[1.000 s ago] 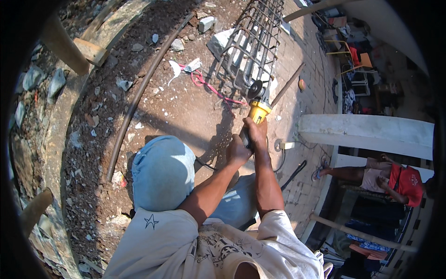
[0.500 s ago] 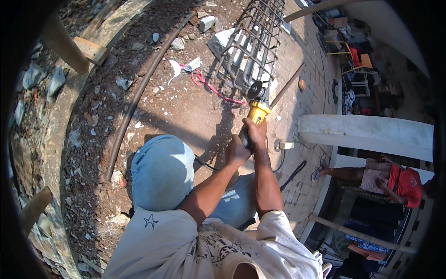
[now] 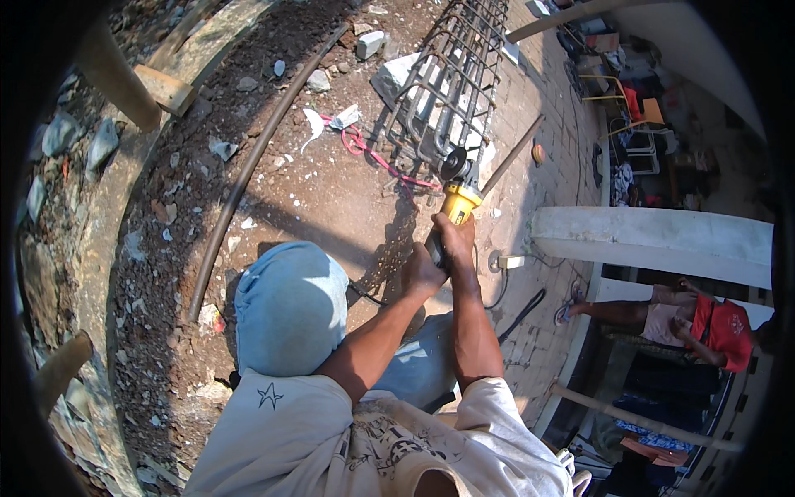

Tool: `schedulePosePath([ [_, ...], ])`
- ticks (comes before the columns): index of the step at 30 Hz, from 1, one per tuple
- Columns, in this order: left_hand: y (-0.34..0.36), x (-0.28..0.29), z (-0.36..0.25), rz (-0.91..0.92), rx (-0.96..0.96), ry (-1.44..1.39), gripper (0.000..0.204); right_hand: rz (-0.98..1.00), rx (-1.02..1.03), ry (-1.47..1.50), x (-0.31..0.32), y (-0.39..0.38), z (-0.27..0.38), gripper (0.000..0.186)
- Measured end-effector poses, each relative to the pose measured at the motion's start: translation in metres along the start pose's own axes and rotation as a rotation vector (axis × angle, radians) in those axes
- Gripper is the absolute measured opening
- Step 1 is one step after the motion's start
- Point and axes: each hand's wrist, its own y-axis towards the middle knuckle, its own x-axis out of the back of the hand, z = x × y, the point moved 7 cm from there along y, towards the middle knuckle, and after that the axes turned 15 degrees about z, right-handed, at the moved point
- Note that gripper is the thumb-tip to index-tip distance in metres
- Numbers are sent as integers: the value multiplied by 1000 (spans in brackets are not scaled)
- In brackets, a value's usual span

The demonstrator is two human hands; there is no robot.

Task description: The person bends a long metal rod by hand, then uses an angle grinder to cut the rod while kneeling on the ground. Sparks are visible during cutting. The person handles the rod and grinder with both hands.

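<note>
Both of my hands are closed round a yellow and black angle grinder (image 3: pixel 460 204). My right hand (image 3: pixel 455 238) wraps its body just behind the yellow gear head, while my left hand (image 3: pixel 423 270) grips the dark rear part nearer to me. The grinder's dark round disc (image 3: pixel 455 164) is at the near end of a rebar cage (image 3: pixel 451 91), close to the bent bar ends. Whether the disc touches a bar I cannot tell. Pale blocks (image 3: pixel 403 73) lie under the cage. A pink cord (image 3: pixel 377 156) runs over the soil to the left of the disc.
A long rusty pipe (image 3: pixel 248 170) lies on the rubble at left. Another thin bar (image 3: pixel 513 153) rests on the paving, right of the grinder. A black cable (image 3: pixel 523 315) trails beside my right arm. A white pillar (image 3: pixel 646 240) and a seated person in red (image 3: pixel 720 331) are farther right.
</note>
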Motion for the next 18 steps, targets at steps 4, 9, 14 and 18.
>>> schedulePosePath([
  [4,1,0,2,22,36,-2,64,9,-17,-2,0,5,-8,52],
  [9,2,5,-4,6,-15,-23,64,9,-16,12,1,11,-12,55],
  [14,0,4,-3,13,7,16,64,2,-37,-11,2,13,-13,56],
  [18,6,3,-1,7,-18,-5,64,1,-25,50,0,13,-12,55],
])
